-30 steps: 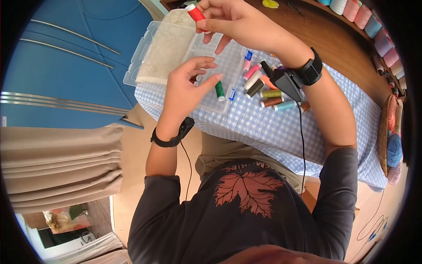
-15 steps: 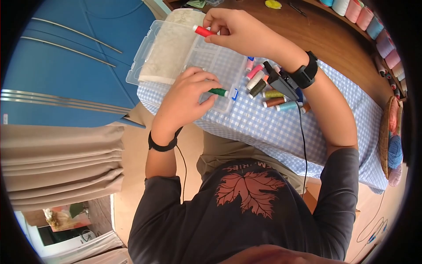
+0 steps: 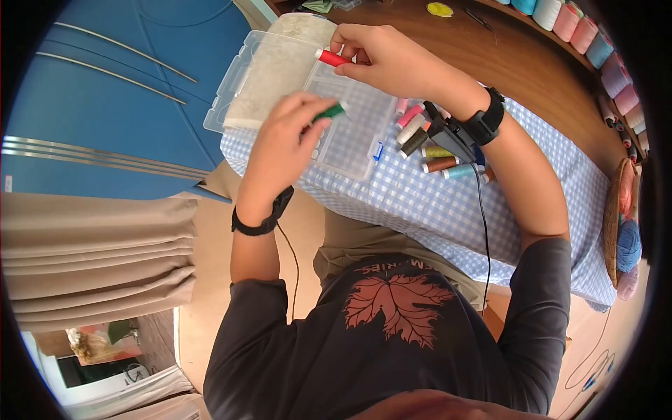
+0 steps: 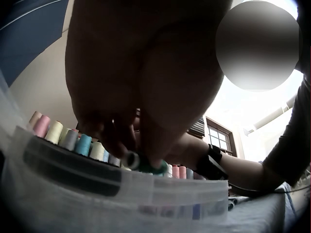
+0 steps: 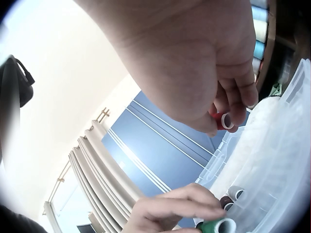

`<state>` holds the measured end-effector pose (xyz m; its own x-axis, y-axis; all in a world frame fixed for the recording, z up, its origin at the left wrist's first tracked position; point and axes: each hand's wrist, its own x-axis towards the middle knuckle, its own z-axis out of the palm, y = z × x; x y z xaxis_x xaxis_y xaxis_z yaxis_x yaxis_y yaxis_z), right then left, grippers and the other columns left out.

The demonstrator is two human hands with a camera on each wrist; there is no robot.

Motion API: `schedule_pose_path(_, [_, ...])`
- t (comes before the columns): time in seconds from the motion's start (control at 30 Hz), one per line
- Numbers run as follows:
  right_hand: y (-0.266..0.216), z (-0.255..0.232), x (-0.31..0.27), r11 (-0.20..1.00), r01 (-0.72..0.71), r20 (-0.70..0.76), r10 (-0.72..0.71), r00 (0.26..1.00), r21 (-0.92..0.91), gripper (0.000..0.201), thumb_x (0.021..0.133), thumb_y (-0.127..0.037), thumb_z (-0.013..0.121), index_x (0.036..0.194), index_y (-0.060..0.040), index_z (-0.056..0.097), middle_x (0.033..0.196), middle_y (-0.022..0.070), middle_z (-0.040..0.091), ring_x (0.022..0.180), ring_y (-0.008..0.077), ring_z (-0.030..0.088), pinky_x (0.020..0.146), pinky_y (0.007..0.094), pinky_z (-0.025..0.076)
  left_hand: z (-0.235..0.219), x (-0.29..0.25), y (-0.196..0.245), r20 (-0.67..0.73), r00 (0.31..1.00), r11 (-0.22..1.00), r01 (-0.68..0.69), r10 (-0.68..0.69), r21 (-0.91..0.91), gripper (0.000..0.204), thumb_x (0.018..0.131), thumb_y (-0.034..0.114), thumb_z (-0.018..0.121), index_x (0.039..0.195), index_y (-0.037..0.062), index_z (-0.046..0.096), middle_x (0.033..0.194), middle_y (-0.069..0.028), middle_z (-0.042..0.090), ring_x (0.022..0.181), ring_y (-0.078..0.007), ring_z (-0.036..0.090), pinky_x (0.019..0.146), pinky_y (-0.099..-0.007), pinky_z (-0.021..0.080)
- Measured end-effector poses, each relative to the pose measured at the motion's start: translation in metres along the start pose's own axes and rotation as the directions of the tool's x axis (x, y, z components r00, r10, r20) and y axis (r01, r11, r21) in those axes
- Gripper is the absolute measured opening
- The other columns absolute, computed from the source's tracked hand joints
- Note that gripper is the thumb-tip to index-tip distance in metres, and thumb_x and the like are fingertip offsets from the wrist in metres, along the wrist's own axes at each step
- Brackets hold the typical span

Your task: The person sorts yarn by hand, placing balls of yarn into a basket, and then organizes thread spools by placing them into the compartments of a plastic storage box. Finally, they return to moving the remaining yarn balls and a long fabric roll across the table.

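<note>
A green thread spool (image 3: 330,112) is pinched between the thumb and fingers of my left hand (image 3: 280,143), above the near left part of a clear plastic box (image 3: 360,171). The left wrist view shows the green spool (image 4: 146,164) over the box's wall (image 4: 160,187). My right hand (image 3: 395,59) pinches a red spool (image 3: 334,58) above the box's far side. In the right wrist view the red spool (image 5: 224,121) sits between thumb and fingers, and dark and white-ended spools (image 5: 235,193) lie inside the box.
Several loose spools (image 3: 413,142) lie right of the box on the checked cloth (image 3: 420,203). The open lid (image 3: 227,91) rests leftward, by a pale cushion-like thing (image 3: 273,70). Cones of thread (image 3: 567,21) line a shelf at the back right; a yarn basket (image 3: 610,224) stands right.
My left hand has lifted the green spool and moved it left and away from the box's near right corner. The right hand, with the red spool, has come down nearer the box.
</note>
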<state>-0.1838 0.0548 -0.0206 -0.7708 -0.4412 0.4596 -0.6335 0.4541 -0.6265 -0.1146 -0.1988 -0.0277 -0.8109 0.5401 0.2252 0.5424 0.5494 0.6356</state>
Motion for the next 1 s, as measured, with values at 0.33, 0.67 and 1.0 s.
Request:
schedule_pose_path(0.33, [0.006,0.012,-0.003,0.999,-0.048,0.053,0.049,0.997,-0.021,0.028,0.094,-0.004,0.073,0.120,-0.0002,0.063,0.092,0.0170,0.075,0.076,0.0274,0.069,0.069,0.0401,0.055,-0.003,0.018,-0.036,-0.074,0.978,0.928,-0.159,0.194,0.338,0.027,0.100,0.003,0.069,0.126,0.0022,0.076,0.124,-0.0123,0.071,0.119,-0.0339,0.064,0.099,-0.0407,0.054])
schedule_pose_path(0.67, [0.019,0.027,-0.004,0.997,-0.038,0.010,0.039,0.999,-0.065,0.013,0.090,-0.001,0.073,0.098,0.0010,0.062,0.085,0.0170,0.072,0.076,0.0332,0.069,0.070,0.0409,0.056,0.009,0.010,-0.027,-0.081,0.973,0.948,-0.191,0.217,0.253,0.037,0.101,0.023,0.077,0.129,-0.0006,0.074,0.140,-0.0155,0.067,0.123,-0.0355,0.064,0.101,-0.0429,0.056])
schedule_pose_path(1.0, [0.009,0.042,-0.006,1.000,0.003,0.024,-0.004,1.000,0.018,0.015,0.089,-0.006,0.077,0.099,0.0005,0.068,0.089,0.0203,0.074,0.082,0.0368,0.073,0.073,0.0450,0.056,0.007,-0.009,-0.025,-0.098,0.984,0.954,-0.119,0.150,0.275,0.028,0.101,0.015,0.077,0.123,-0.0019,0.077,0.131,-0.0148,0.071,0.106,-0.0274,0.073,0.087,-0.0345,0.062])
